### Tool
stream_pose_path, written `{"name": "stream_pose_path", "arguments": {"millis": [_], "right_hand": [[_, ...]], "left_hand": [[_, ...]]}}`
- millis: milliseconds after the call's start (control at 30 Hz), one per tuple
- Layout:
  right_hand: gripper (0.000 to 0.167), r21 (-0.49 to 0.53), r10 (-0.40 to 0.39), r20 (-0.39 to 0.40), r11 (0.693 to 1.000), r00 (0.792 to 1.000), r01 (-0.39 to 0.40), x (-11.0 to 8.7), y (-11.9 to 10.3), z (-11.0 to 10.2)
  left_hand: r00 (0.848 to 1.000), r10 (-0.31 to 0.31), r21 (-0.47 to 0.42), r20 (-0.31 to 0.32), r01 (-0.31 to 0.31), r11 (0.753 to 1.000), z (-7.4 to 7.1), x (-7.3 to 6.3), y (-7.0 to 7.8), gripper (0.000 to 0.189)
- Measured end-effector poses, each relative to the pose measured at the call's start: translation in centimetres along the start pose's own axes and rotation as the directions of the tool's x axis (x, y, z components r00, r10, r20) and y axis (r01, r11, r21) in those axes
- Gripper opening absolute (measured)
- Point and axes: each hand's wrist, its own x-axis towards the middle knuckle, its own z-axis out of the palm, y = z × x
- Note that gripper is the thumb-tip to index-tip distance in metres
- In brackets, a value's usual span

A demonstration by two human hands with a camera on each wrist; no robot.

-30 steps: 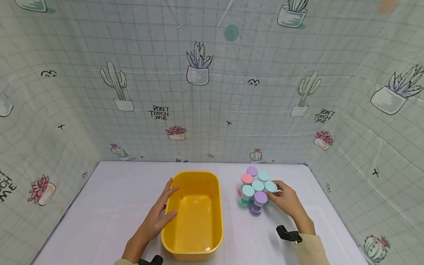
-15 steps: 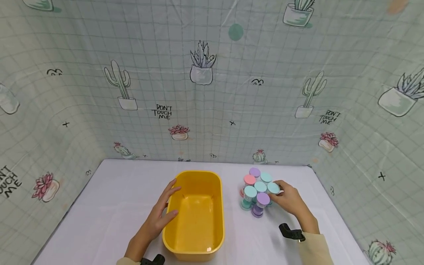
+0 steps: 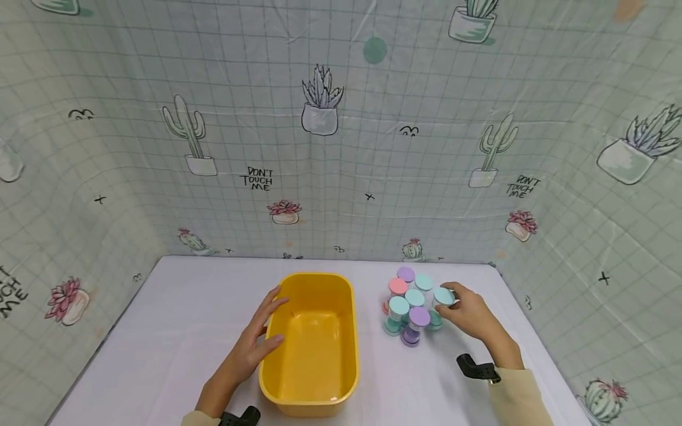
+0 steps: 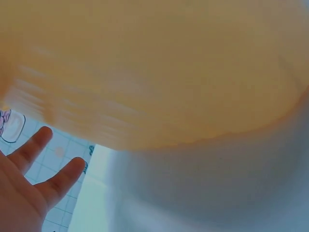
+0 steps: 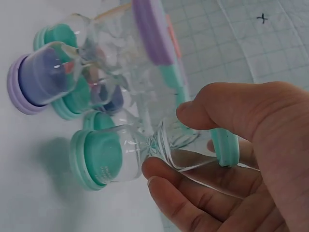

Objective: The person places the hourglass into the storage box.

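Observation:
A yellow plastic bin (image 3: 311,378) stands mid-table. My left hand (image 3: 247,352) rests along its left rim, fingers spread and fairly straight; in the left wrist view two of its fingers (image 4: 65,179) extend beside the blurred bin wall (image 4: 169,87). To the right stands a cluster of clear sand timers with teal, purple and pink caps. My right hand (image 3: 469,310) pinches one teal-capped sand timer (image 3: 444,297) between thumb and fingers at the cluster's right side. In the right wrist view its narrow glass waist and teal cap (image 5: 227,147) show, and it leans slightly.
Left of the held one, a purple-capped sand timer (image 3: 419,318) and a teal-capped sand timer (image 3: 398,307) stand at the cluster's front. A white cloth (image 3: 176,331) covers the table. Cactus-print fabric (image 3: 341,154) walls in the back and both sides.
My right hand has shifted a little to the right with the teal-capped sand timer, leaving a gap between it and the others. The left hand stays on the bin's rim.

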Motion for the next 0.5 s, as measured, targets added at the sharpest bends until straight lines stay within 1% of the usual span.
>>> {"name": "stream_pose_path", "arguments": {"millis": [233,500], "right_hand": [[0.054,-0.011,-0.035,-0.005,0.999,0.999,0.035,-0.2,-1.3,-2.4],[0.052,-0.041,-0.113,-0.034,0.993,0.993,0.111,-0.2,-4.1,-5.2]], "left_hand": [[1.000,0.004,0.005,-0.003,-0.004,1.000,-0.1,0.0,-0.1,0.058],[1.000,-0.002,0.016,-0.008,0.002,1.000,0.2,0.0,-0.1,0.058]]}}
